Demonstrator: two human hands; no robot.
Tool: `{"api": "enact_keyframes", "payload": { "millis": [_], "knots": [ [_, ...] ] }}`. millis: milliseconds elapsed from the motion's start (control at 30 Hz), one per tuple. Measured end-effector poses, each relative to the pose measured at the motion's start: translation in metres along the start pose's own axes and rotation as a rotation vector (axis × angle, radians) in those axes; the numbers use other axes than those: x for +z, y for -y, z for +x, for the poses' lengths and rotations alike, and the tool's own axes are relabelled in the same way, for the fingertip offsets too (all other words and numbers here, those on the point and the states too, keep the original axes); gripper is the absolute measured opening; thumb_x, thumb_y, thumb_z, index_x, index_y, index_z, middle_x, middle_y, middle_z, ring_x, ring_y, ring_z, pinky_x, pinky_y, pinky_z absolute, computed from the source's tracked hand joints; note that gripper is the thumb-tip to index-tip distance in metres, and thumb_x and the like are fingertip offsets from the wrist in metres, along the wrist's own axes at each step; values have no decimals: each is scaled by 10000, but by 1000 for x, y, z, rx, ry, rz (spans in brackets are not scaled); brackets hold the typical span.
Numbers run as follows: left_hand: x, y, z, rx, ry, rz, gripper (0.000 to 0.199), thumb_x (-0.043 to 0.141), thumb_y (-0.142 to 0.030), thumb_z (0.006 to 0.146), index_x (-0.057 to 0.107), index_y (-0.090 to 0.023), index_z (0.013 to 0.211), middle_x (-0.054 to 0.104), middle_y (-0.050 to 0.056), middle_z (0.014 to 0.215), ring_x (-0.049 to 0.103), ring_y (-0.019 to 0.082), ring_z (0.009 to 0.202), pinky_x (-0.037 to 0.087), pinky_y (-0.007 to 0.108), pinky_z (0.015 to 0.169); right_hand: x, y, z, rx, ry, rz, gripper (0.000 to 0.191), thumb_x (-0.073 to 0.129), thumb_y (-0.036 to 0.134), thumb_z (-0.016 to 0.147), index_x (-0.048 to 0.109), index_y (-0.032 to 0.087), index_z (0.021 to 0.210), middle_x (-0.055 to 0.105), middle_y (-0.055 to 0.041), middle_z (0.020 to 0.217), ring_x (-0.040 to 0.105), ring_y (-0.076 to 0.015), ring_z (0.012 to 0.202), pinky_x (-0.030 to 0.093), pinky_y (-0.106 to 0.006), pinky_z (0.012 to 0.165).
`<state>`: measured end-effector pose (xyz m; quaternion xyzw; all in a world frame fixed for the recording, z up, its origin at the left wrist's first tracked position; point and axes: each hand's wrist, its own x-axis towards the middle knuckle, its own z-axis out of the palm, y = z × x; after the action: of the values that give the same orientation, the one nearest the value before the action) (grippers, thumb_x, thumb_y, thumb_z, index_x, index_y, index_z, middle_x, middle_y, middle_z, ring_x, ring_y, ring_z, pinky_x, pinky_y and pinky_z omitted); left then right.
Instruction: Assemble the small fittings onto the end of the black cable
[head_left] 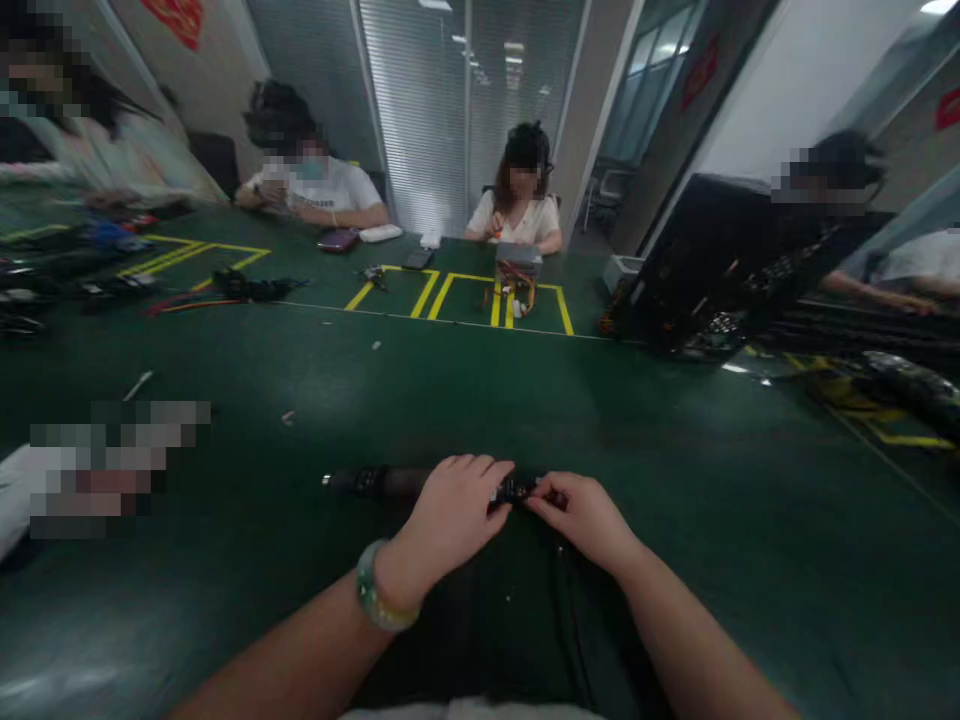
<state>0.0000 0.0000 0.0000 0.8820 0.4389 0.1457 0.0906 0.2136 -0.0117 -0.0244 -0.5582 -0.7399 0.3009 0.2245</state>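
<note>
A long dark cylindrical device [405, 483] lies crosswise on the green table in front of me, with a small shiny tip at its left end. My left hand [461, 510] is wrapped over its right part from above and holds it down. At the device's right end my right hand [581, 515] is closed in a pinch, fingertips against a small dark part [517, 489] with some exposed detail. What exactly the right fingers grip is too small to make out. A thin black cord [570, 610] runs down toward me below the right hand. A green bangle sits on my left wrist.
The green table [450, 390] carries yellow tape outlines and bundles of wires [247, 285]. A grey box with wires [517, 262] stands at the far side. A large black panel [697, 265] leans at the right. Several people sit around the table. A pixelated patch covers something at left.
</note>
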Motion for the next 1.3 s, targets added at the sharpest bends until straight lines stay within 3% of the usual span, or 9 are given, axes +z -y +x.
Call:
{"api": "enact_keyframes", "payload": {
  "millis": [633,833,1100,1300],
  "knots": [
    [-2,16,8,154,9,-15,344,669,-287,847,551,-276,1171,595,2,1135,541,200,1041,396,347,895,7,5,-5,107,-73,44,113,610,302,867,653,227,794,656,22,765,588,-143,645,402,-238,564],
    [-2,22,8,101,-41,15,333,666,-226,838,564,-271,1152,597,6,1144,546,209,1049,406,361,878,6,7,-2,96,-73,99,105,620,307,869,656,224,815,661,24,794,592,-137,665,412,-231,579],
    [1,18,8,127,-85,-48,296,598,-184,836,591,-251,1123,611,23,1196,565,220,1071,389,410,973,8,9,-2,103,-74,107,84,649,305,851,672,229,825,670,30,791,596,-135,658,417,-228,576],
    [4,17,10,100,-110,-70,249,604,-170,819,601,-240,1058,640,16,1111,587,208,1021,433,382,931,16,16,2,74,-195,122,49,653,281,849,673,239,837,677,29,832,622,-153,730,460,-254,642]
  ]
}}
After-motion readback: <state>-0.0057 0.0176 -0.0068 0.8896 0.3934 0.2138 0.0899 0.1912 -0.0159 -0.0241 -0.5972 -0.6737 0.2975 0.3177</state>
